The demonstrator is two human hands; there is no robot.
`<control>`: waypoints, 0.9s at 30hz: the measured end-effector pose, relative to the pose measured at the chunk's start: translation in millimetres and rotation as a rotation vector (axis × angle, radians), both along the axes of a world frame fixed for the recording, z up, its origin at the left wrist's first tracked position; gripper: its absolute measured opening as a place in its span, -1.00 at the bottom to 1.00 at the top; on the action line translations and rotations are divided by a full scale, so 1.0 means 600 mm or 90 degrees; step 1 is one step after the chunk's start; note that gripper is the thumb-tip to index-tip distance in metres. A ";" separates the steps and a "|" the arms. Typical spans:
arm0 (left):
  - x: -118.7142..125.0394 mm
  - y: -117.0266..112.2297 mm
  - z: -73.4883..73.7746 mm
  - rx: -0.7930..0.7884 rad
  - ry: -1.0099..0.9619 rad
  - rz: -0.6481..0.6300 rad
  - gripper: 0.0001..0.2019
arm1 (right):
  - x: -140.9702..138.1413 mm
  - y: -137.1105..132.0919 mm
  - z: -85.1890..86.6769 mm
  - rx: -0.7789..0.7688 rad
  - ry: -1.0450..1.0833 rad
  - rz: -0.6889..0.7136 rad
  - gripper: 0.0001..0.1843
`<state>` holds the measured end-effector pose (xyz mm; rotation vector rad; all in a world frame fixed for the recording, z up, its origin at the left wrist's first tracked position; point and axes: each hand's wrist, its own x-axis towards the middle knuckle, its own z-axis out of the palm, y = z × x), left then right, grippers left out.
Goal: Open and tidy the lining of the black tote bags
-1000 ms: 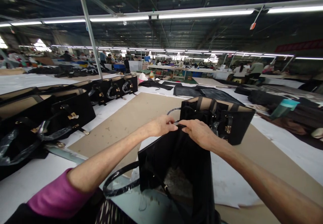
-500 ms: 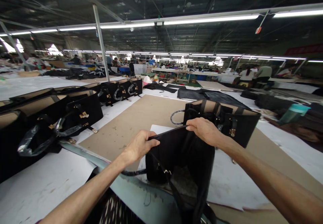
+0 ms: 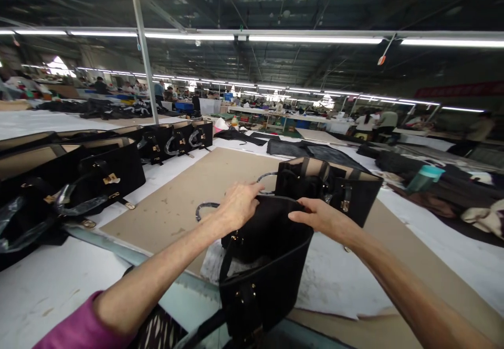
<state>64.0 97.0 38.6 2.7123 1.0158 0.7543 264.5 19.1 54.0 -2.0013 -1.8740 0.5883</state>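
A black handbag (image 3: 271,281) stands with its top open at the table's near edge, its dark inside facing up. My left hand (image 3: 241,206) is at the far left corner of its rim, fingers bent over the edge; part of the grip is hidden. At the far right of the rim, my right hand (image 3: 325,218) has its thumb inside and its fingers outside. One wrapped handle (image 3: 205,207) sticks out on the far side, and a dark strap hangs at the near side. Just behind stands a second black handbag (image 3: 360,194) with a beige lining.
Several black handbags with plastic-wrapped handles line the left side, one of them (image 3: 114,168) nearest the brown board (image 3: 169,197). Dark material (image 3: 291,148) lies farther back. A teal-lidded bottle (image 3: 425,178) stands to the right. People work at distant tables.
The handbag's near side has come down and its opening now faces me more. My left hand has shifted right and up along the rim. The view has turned slightly right.
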 end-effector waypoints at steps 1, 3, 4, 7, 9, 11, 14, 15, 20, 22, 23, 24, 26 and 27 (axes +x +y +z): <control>0.014 -0.008 0.000 0.016 -0.007 -0.045 -0.67 | 0.002 -0.003 -0.001 -0.003 0.028 0.007 -0.67; 0.041 -0.017 -0.004 0.026 -0.021 -0.112 -0.73 | 0.003 -0.006 -0.004 0.005 0.056 -0.001 -0.71; 0.052 -0.018 -0.009 0.025 -0.029 -0.130 -0.76 | 0.003 -0.006 -0.007 0.012 0.060 -0.012 -0.75; 0.077 -0.010 -0.028 0.019 -0.060 -0.132 -0.81 | 0.002 -0.001 -0.015 0.023 0.054 -0.045 -0.85; 0.085 -0.001 -0.041 0.026 -0.084 -0.120 -0.80 | 0.002 0.002 -0.018 0.024 0.051 -0.057 -0.86; 0.089 0.006 -0.050 0.042 -0.102 -0.113 -0.80 | 0.002 0.005 -0.019 0.028 0.039 -0.071 -0.86; 0.093 0.014 -0.059 0.059 -0.104 -0.121 -0.81 | 0.003 0.008 -0.019 0.033 0.006 -0.096 -0.85; 0.095 0.015 -0.061 0.064 -0.104 -0.122 -0.81 | 0.003 0.010 -0.020 0.035 0.000 -0.099 -0.85; 0.106 0.018 -0.065 0.077 -0.096 -0.084 -0.84 | 0.004 0.015 -0.023 0.037 -0.012 -0.110 -0.85; 0.109 0.016 -0.064 0.078 -0.082 -0.063 -0.88 | 0.004 0.016 -0.023 0.035 -0.029 -0.120 -0.85; 0.111 0.015 -0.062 0.079 -0.074 -0.054 -0.89 | 0.003 0.016 -0.023 0.036 -0.037 -0.125 -0.85; 0.112 0.013 -0.060 0.080 -0.065 -0.045 -0.91 | 0.002 0.016 -0.022 0.037 -0.044 -0.129 -0.85; 0.113 0.010 -0.057 0.079 -0.048 -0.032 -0.92 | -0.002 0.014 -0.019 0.036 -0.055 -0.134 -0.85; 0.113 0.009 -0.055 0.077 -0.042 -0.026 -0.92 | -0.004 0.013 -0.017 0.034 -0.062 -0.137 -0.85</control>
